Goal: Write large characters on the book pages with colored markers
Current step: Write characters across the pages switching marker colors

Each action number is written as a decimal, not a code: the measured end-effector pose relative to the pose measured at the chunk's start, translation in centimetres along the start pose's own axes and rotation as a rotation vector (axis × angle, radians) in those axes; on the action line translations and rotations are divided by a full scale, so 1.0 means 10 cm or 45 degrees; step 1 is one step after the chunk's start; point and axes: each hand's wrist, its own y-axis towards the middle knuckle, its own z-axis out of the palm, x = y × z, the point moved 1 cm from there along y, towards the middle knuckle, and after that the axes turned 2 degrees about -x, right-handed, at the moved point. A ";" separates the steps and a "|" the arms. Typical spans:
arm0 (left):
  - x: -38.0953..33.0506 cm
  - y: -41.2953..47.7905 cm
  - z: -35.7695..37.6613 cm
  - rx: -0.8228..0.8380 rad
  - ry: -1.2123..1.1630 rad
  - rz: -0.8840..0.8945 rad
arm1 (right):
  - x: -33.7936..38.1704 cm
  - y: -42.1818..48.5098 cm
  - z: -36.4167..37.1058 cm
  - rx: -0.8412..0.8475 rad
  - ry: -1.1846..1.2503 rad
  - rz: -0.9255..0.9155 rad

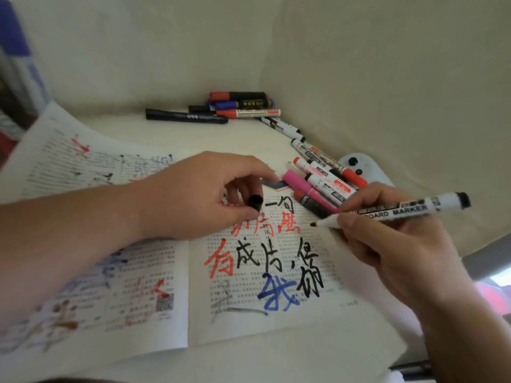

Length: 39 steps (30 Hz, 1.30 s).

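The black marker (401,210) lies almost flat, its long way running 3 o'clock to 9 o'clock. Its bare tip points to 9 o'clock, just over the right page (276,327) of the open book. The right hand (392,252) pinches it near the tip. The black cap (255,203) sits near, at 9 o'clock from the tip, pinched in the left hand (193,200). I think the tip goes down to write next.

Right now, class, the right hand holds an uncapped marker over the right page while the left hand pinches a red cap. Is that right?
Not quite: the head view shows the cap in the left hand is black, not red. The right hand does hold an uncapped marker over the right page.
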 end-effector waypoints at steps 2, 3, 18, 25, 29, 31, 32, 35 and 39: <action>-0.01 0.01 -0.01 0.011 -0.022 -0.063 | 0.24 0.18 0.08 0.102 -0.079 -0.120; -0.01 0.02 -0.01 0.013 -0.022 -0.100 | 0.37 0.30 0.13 0.154 -0.094 -0.167; 0.01 0.06 -0.05 -0.020 -0.064 -0.292 | 0.23 0.89 0.57 0.331 -0.327 -0.186; -0.01 0.07 -0.05 -0.047 -0.089 -0.315 | 0.16 0.86 0.61 0.367 -0.620 -0.360; -0.01 0.07 -0.05 -0.044 -0.081 -0.334 | 0.22 0.84 0.58 0.138 -0.447 -0.657; -0.01 0.07 -0.05 -0.042 -0.056 -0.344 | 0.22 0.83 0.58 0.105 -0.418 -0.774; -0.02 0.07 -0.05 -0.042 -0.050 -0.345 | 0.22 0.82 0.60 0.104 -0.430 -0.827; -0.01 0.06 -0.06 -0.041 -0.067 -0.347 | 0.18 0.81 0.62 0.031 -0.485 -0.934; 0.03 0.05 -0.05 -0.056 -0.086 -0.342 | 0.17 0.81 0.66 -0.091 -0.331 -0.900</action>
